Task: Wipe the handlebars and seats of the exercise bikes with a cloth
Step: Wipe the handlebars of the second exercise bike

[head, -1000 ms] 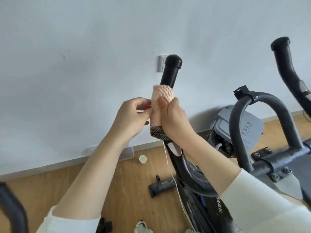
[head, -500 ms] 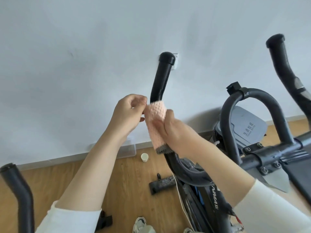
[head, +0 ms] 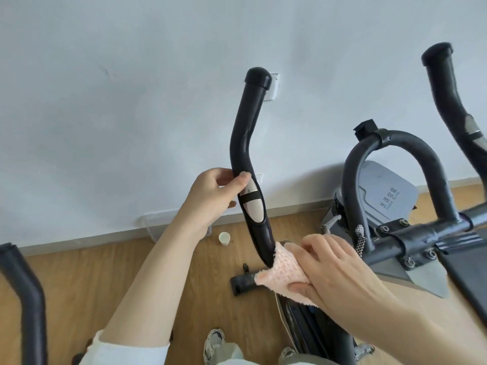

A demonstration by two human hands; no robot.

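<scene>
White paint, matt and plain: the wall point(head: 131, 75) behind the handlebar point(head: 246, 154).

Wood-grain planks, smooth: the floor point(head: 105, 272) below the handlebar.

Bike frame point(head: 421, 241), right of the handlebar: dark tube, bolted clamps, and a hooped bar point(head: 395, 143) with a dull grey skin.

Handlebar, the item I was wiping: a black tube with a slightly sheened, rubbery-looking cover, bent in a shallow S and closed by a domed cap at its top. It rose in front of me. I judged it stiff and fixed, able to take firm rubbing without giving.

My right hand point(head: 337, 270), at the handlebar's lower end: fingers and thumb clenched round the cloth, pressing it to the tube.

My left hand point(head: 210, 196), left of the handlebar at mid-height: thumb on the front, fingers curled behind, grasping the tube beside the sensor's top end. I judged that a sound place to steady it.

Cloth point(head: 286, 270): pink, knobbly weave, fuzzy edge, wrapped about the handlebar's base. I judged it soft, light and limp, best bunched in the palm so it hugs the tube.

Sensor plate point(head: 253, 206), on the handlebar's front: silvery, smooth, crossed by a black band, and likely slick.

Cup point(head: 224, 238): small, pale, on the floor below-left of the handlebar.
</scene>
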